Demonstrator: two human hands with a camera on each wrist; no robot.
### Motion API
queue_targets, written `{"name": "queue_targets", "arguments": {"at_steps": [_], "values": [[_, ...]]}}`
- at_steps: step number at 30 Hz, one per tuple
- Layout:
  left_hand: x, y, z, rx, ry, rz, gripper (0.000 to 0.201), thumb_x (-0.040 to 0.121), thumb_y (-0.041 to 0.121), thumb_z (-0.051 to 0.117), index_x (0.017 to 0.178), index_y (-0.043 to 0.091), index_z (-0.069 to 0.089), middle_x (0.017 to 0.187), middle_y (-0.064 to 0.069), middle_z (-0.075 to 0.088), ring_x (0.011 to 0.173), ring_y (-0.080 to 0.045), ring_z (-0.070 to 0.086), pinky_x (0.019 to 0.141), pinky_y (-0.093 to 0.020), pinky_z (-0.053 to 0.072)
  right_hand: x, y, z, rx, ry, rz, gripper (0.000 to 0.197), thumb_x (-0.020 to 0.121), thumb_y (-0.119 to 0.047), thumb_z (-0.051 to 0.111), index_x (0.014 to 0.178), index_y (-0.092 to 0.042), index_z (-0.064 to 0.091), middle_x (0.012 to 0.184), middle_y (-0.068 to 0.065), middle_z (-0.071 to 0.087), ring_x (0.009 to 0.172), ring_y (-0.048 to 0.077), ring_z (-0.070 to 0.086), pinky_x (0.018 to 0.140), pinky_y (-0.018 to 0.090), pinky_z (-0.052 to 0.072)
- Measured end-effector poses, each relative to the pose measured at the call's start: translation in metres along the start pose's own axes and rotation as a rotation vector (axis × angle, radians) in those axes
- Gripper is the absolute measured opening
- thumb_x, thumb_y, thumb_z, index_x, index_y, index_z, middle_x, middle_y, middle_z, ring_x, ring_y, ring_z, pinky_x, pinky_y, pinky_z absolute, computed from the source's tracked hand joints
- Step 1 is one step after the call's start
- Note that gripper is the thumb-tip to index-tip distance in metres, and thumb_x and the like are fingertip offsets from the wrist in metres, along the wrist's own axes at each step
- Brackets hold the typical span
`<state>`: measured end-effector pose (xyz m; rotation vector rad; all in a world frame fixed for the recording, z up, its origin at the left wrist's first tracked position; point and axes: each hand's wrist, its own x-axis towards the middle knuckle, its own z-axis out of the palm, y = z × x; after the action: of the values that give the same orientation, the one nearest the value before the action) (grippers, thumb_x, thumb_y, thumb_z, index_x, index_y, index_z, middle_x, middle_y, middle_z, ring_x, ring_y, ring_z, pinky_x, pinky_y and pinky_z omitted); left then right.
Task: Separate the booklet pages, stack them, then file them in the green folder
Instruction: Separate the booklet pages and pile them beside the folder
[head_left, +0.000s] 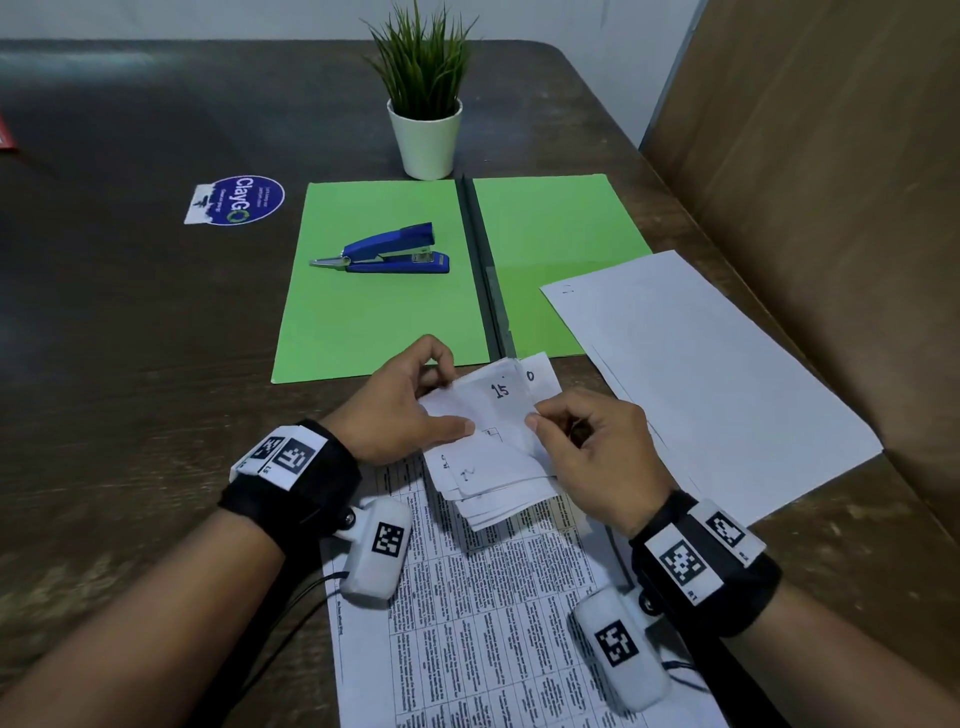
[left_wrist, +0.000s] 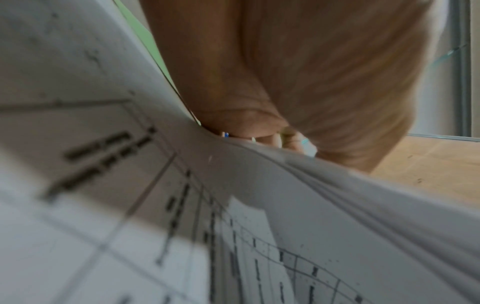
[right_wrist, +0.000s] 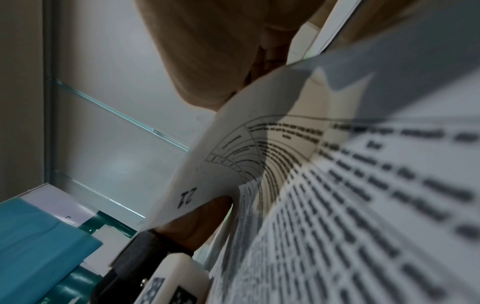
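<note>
Both my left hand (head_left: 410, 405) and right hand (head_left: 587, 447) pinch the booklet (head_left: 488, 441) at six o'clock, pages still bound; the green folder (head_left: 374, 312) lies open at twelve, nothing filed.

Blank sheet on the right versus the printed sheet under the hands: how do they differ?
The blank sheet shows almost no marks; the printed sheet is filled with table text. The blank sheet overlaps the green folder's right corner; the printed sheet lies nearer the person, under the booklet that the left hand and right hand grip. Both are white and lie flat.
</note>
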<state>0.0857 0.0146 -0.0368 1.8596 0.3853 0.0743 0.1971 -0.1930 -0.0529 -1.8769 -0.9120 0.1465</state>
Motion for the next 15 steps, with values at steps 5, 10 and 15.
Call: {"name": "queue_targets", "arguments": {"at_steps": [5, 10, 15], "values": [[0.0000, -0.0020, 0.0007, 0.066, -0.011, 0.038, 0.020, 0.080, 0.006, 0.082, 0.073, 0.021, 0.071, 0.087, -0.008, 0.075, 0.084, -0.032, 0.070, 0.082, -0.052, 0.058, -0.0004, -0.0024, -0.0001, 0.031, 0.011, 0.040, 0.012, 0.084, -0.010, 0.075, 0.077, -0.018, 0.070, 0.063, -0.011, 0.062, 0.059, 0.005, 0.055, 0.056, 0.023, 0.048], [-0.0001, -0.0019, 0.0017, 0.013, -0.073, 0.015, 0.042, 0.073, 0.063, 0.076, 0.095, 0.027, 0.081, 0.104, -0.024, 0.072, 0.100, -0.049, 0.063, 0.096, -0.063, 0.049, 0.0002, -0.0013, -0.0006, 0.012, 0.051, -0.012, 0.013, 0.084, -0.011, 0.076, 0.076, -0.020, 0.070, 0.068, -0.010, 0.064, 0.056, 0.006, 0.054, 0.053, 0.017, 0.042], [-0.0014, 0.0000, 0.0006, 0.019, -0.118, 0.024, 0.066, 0.061, 0.088, 0.064, 0.094, 0.033, 0.079, 0.105, 0.010, 0.077, 0.105, -0.014, 0.069, 0.103, -0.041, 0.052, -0.0001, -0.0013, -0.0008, 0.002, 0.052, -0.021, 0.011, 0.084, -0.013, 0.075, 0.077, -0.019, 0.071, 0.064, -0.007, 0.064, 0.056, 0.012, 0.057, 0.052, 0.031, 0.050]]}}
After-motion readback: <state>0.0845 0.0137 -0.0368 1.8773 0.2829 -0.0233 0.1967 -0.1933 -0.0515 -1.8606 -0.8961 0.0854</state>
